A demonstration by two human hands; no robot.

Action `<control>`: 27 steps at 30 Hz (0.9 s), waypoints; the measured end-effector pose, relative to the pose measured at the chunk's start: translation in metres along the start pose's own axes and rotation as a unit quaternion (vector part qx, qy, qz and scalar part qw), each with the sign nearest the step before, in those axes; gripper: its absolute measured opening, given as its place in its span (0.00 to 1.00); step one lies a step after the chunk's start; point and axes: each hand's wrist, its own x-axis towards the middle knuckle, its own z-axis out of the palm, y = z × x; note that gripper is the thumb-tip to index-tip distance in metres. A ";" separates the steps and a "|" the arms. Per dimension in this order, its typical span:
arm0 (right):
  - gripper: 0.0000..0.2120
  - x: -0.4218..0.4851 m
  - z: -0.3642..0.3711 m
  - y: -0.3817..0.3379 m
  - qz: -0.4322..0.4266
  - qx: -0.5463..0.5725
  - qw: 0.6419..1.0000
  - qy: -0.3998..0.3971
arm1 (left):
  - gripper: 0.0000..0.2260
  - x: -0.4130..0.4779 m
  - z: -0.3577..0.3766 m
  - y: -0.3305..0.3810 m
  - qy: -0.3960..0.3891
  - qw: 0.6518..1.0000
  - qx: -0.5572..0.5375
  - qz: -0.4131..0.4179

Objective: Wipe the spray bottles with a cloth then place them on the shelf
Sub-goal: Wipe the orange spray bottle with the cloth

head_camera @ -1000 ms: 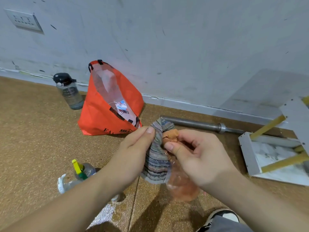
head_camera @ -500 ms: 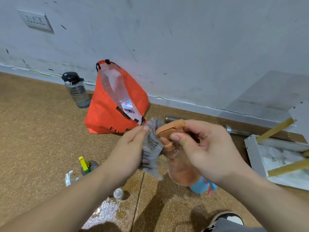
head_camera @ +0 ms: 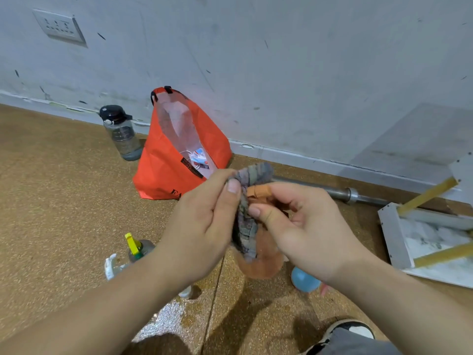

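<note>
Left grip has slid cloth up over head of orange bottle.

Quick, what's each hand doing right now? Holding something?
Left hand: pinches the striped cloth.
Right hand: grips the orange spray bottle near its top.

My one view, a head camera, looks forward and down, close over the left hand and right hand, toward the orange bag.
</note>
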 end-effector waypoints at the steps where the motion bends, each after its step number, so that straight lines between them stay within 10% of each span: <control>1: 0.10 0.001 -0.002 0.000 0.000 0.004 1.000 0.004 | 0.13 0.001 0.000 -0.004 -0.011 0.998 -0.034 -0.052; 7: 0.12 0.005 -0.023 0.000 0.008 -0.037 0.999 -0.034 | 0.16 -0.002 -0.006 -0.034 -0.102 0.974 0.058 -0.192; 13: 0.13 0.007 -0.039 0.005 -0.012 -0.040 0.999 -0.025 | 0.15 0.010 -0.027 -0.024 0.036 0.966 -0.021 -0.255; 22: 0.26 0.007 -0.012 0.005 -0.025 -0.059 0.996 -0.064 | 0.16 -0.006 -0.013 0.012 -0.022 0.979 0.135 0.151; 27: 0.29 0.005 0.002 0.000 -0.043 -0.058 0.995 -0.065 | 0.19 -0.005 -0.005 -0.003 -0.062 0.983 0.110 0.133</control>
